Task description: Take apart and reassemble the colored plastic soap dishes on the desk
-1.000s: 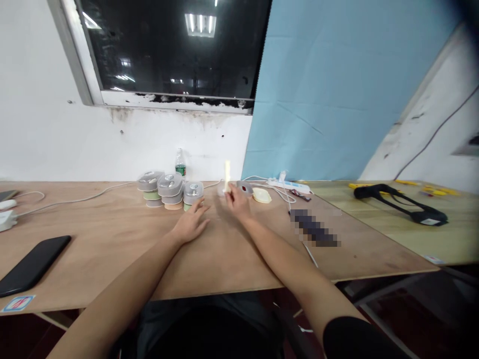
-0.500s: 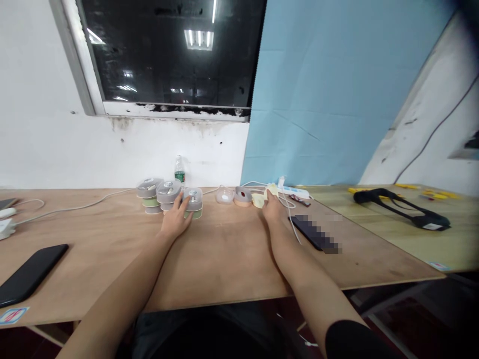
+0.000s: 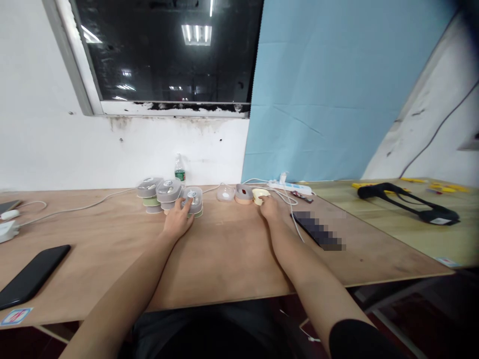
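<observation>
My left hand [image 3: 178,219] rests against a small grey-lidded round container [image 3: 193,195], fingers apart on its lid and thumb low at its front. This container is stacked on a green one. Just left of it stand more stacked containers with clear grey lids [image 3: 168,189] and green, grey and peach layers. My right hand [image 3: 271,207] has its fingers closed at the right side of a small pale yellow tub [image 3: 258,195]; its far fingers are partly hidden. Beside the tub are a peach container with a grey upper part [image 3: 244,194] and a clear container [image 3: 225,194].
A bottle [image 3: 179,169] stands by the wall behind the stacks. A white power strip [image 3: 294,187] with cables lies behind my right hand. A dark, partly pixelated slab [image 3: 310,227] lies to the right, a black phone [image 3: 33,274] at left. A black strapped object [image 3: 407,202] rests on the adjoining table.
My right hand has moved slightly left and nearer, bringing a pale yellow piece to the yellow tub; now only one yellow shape shows. My left hand's fingers have shifted further onto the lid.
</observation>
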`<state>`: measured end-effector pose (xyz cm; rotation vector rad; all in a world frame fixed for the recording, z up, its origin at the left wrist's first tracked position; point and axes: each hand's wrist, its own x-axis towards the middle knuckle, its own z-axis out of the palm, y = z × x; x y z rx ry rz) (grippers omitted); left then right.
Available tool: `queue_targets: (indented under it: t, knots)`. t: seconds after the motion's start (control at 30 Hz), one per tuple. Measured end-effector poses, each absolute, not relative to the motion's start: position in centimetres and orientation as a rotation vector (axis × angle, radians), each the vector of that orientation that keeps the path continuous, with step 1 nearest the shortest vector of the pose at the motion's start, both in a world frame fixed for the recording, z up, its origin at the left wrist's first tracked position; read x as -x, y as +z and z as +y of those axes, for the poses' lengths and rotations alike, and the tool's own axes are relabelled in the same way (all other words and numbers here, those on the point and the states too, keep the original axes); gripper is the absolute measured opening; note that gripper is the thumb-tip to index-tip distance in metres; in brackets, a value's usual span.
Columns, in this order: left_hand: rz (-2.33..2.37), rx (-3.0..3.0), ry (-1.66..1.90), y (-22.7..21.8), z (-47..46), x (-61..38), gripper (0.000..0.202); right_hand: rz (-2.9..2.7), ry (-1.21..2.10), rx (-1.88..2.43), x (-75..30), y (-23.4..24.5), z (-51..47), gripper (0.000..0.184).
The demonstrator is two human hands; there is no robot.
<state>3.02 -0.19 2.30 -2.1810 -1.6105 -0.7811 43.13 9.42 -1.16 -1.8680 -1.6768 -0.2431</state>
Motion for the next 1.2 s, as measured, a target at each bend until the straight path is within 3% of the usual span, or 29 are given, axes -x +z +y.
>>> queue_targets:
  t: [0.53, 0.83, 1.2]
  knots:
    - [-1.717, 2.047, -0.898, 2.0, -0.7, -3.3, 0.067, -1.409, -0.151, 1.579, -42.9, -1.7, 9.8, 0.034]
    - [-1.748, 2.102, -0.938, 1.6, -0.5, -3.1, 0.070, -1.426, -0.321, 1.308, -38.7, 0.9, 7.5, 0.029]
    - [-1.303, 2.620, -0.748, 2.4, -2.5, -3.5, 0.072, -1.807, -0.271, 1.006, -30.4, 2.1, 4.3, 0.021]
